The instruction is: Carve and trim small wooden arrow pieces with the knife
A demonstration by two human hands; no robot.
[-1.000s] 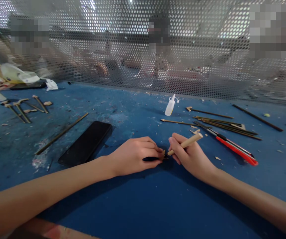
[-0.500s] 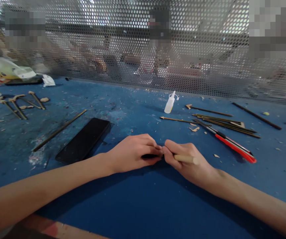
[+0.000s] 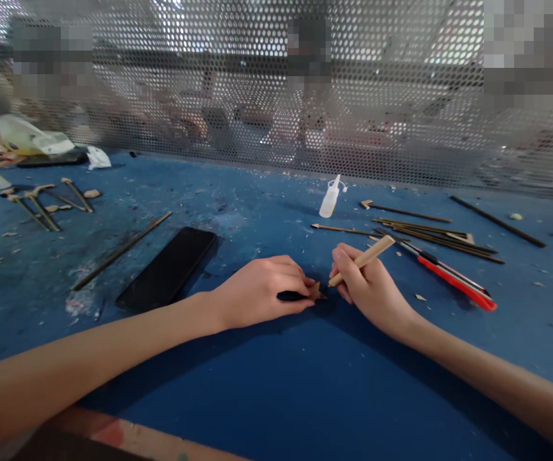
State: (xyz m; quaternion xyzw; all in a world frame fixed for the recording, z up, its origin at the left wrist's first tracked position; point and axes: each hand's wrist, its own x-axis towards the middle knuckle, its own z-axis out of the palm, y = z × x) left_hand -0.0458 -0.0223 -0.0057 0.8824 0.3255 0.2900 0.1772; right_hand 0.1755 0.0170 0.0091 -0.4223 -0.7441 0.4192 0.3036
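Note:
My left hand [image 3: 269, 289] rests on the blue table, its fingertips closed on a small pale piece of wood [image 3: 318, 292] with a pointed edge. Most of that piece is hidden under the fingers. Just to the right, my right hand [image 3: 370, 285] grips a pale wooden stick [image 3: 371, 256] like a pencil. The lower end of the stick points down toward the table, a short gap away from the wood piece. Whether a fine tip or blade sits at that end, I cannot tell.
A black phone [image 3: 168, 267] lies by my left forearm. On the right are a red utility knife [image 3: 456, 280] and several thin dark sticks [image 3: 442, 238]. A white glue bottle [image 3: 330, 197] stands further back, before a perforated metal screen [image 3: 257, 89]. Small-headed sticks [image 3: 40, 208] lie far left.
My right hand has drawn back to the right, away from my left fingertips, and the stick has swung more upright. The small wood piece now shows at my left fingertips.

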